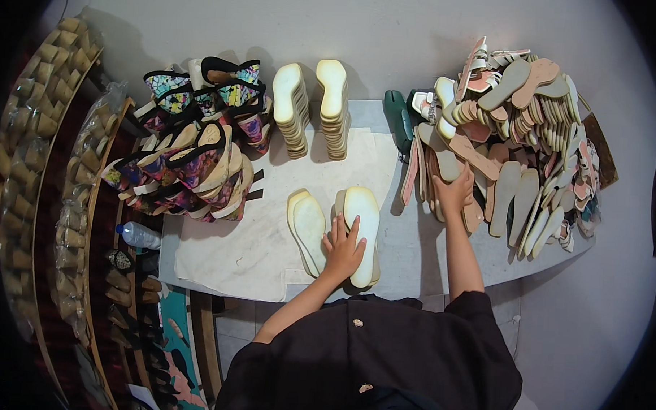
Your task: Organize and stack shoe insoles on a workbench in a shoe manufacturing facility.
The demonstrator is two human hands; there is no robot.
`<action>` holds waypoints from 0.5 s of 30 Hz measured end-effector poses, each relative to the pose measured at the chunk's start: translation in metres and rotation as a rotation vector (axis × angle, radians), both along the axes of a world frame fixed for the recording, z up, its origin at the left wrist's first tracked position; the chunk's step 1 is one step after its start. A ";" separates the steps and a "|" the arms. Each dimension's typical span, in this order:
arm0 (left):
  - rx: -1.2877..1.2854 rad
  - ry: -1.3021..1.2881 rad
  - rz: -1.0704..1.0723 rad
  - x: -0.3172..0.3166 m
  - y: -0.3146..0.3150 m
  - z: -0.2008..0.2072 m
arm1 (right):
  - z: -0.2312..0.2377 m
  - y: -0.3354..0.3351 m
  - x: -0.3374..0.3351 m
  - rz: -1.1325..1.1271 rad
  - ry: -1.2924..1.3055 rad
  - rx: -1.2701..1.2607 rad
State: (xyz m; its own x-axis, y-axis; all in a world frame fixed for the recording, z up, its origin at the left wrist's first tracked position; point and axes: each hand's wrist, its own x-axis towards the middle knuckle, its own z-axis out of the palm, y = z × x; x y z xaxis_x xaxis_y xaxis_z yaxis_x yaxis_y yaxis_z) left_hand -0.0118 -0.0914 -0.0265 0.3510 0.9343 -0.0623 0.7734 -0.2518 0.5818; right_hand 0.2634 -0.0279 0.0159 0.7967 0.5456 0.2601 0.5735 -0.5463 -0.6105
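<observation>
My left hand (344,250) lies with fingers spread over the edge of a pale cream shoe sole (362,224), which rests on more soles near the table's front edge. Just left of it sits another short stack of pale soles (307,229). My right hand (455,193) reaches into a large heap of flat insoles, thumb and fingers apart, over the end of a tan insole (474,156). Grey insoles (506,197) stand beside that hand. Whether its fingertips press on any one piece is hard to see.
Two tall stacks of cream soles (288,95) stand at the back. Colourful wedge shoes (206,164) are piled on the left, near a plastic bottle (139,235). Dark green shoe lasts (398,121) adjoin the heap. Shelves of shoe forms (71,218) line the far left.
</observation>
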 end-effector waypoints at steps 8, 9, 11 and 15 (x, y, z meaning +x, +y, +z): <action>-0.026 -0.004 -0.040 0.014 -0.005 -0.001 | -0.005 -0.010 0.000 0.188 -0.255 -0.174; -0.006 -0.075 0.007 0.016 -0.008 -0.008 | 0.001 -0.020 -0.011 0.184 -0.134 -0.145; 0.009 -0.149 0.039 0.023 -0.012 -0.012 | 0.006 -0.045 -0.029 0.165 -0.013 -0.121; -0.017 -0.214 0.122 0.028 -0.013 -0.005 | -0.009 -0.099 -0.067 0.326 0.115 0.183</action>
